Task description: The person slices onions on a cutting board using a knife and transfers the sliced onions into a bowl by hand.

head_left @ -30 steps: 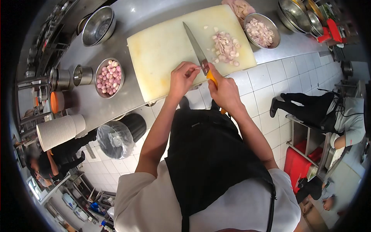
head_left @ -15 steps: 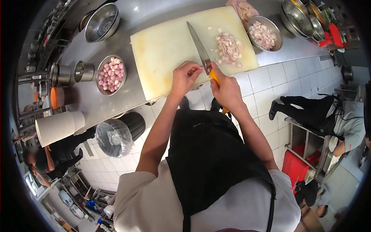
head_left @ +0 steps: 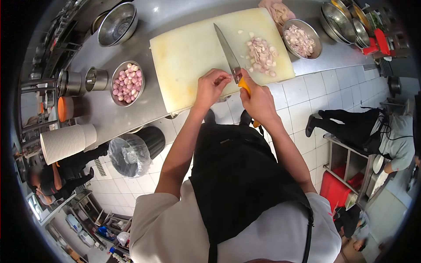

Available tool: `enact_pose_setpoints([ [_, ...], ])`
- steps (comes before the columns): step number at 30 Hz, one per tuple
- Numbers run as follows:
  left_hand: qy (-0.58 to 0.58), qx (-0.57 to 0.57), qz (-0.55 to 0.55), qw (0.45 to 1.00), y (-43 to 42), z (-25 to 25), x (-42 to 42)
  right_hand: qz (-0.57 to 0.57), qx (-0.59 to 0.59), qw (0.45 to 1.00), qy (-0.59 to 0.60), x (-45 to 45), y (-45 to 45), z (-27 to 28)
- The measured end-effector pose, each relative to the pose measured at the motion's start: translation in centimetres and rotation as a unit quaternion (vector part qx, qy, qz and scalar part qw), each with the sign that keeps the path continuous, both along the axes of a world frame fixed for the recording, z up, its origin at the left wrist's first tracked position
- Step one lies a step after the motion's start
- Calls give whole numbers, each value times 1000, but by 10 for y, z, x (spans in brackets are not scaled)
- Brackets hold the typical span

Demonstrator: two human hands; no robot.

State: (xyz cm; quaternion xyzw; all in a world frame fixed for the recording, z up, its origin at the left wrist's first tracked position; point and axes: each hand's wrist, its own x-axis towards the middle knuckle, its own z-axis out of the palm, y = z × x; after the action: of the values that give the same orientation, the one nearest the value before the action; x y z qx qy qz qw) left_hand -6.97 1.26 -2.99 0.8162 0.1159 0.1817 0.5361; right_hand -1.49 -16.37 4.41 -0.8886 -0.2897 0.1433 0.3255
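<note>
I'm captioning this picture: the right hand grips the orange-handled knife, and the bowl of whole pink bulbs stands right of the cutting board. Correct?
One thing is wrong: the head view shows the bowl of whole pink bulbs left of the cutting board, not right. The right hand does grip the orange-handled knife.

Sliced shallots [head_left: 262, 56] heaped loosely on cutting board [head_left: 184, 57]

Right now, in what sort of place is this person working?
Probably a restaurant kitchen: a steel counter with a large cutting board, stacked metal bowls, and co-workers in aprons nearby.
</note>
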Motion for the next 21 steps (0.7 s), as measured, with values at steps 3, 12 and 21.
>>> enact_pose_setpoints([
  [3,8,0,0,1000,1,2,-1,-5,-20,1000,14,-4,3,5],
  [12,6,1,-14,1000,2,4,-1,-7,0,999,-38,-9,4,-11],
  [21,13,32,-39,999,6,9,-2,-18,-20,999,-44,-18,13,-34],
])
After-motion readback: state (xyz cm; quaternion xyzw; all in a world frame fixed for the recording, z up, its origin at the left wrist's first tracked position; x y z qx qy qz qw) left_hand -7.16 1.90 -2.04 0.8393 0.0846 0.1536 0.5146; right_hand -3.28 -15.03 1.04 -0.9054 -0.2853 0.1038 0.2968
